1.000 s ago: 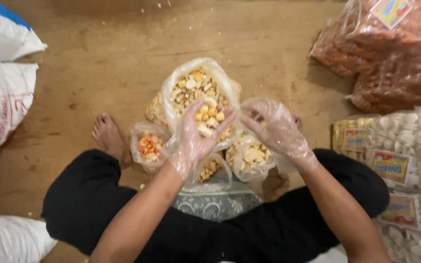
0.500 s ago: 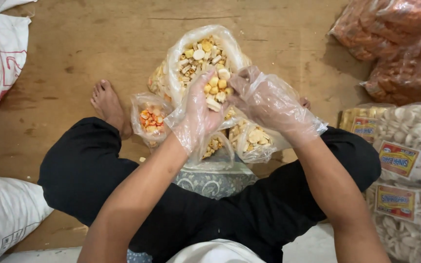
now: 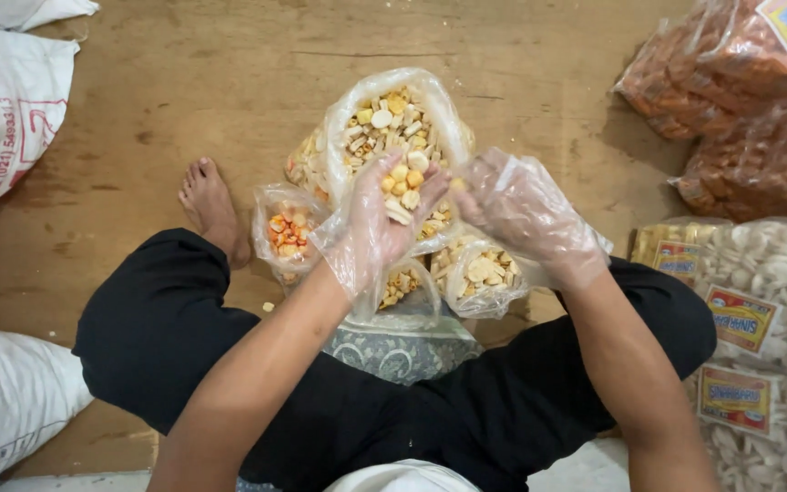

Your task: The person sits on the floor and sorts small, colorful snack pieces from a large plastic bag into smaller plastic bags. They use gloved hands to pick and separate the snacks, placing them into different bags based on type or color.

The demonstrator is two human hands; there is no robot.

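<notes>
At the centre of the frame, the left hand, in a loose clear plastic glove, is lying palm up and cupping a small heap of yellow and white cracker pieces over the large open bag of mixed crackers. The right hand, gloved too, is hovering just beside it with fingertips pinching towards the heap, though I cannot tell whether they are gripping a piece. Smaller bags are sitting below: an orange one at left, a pale one at right.
</notes>
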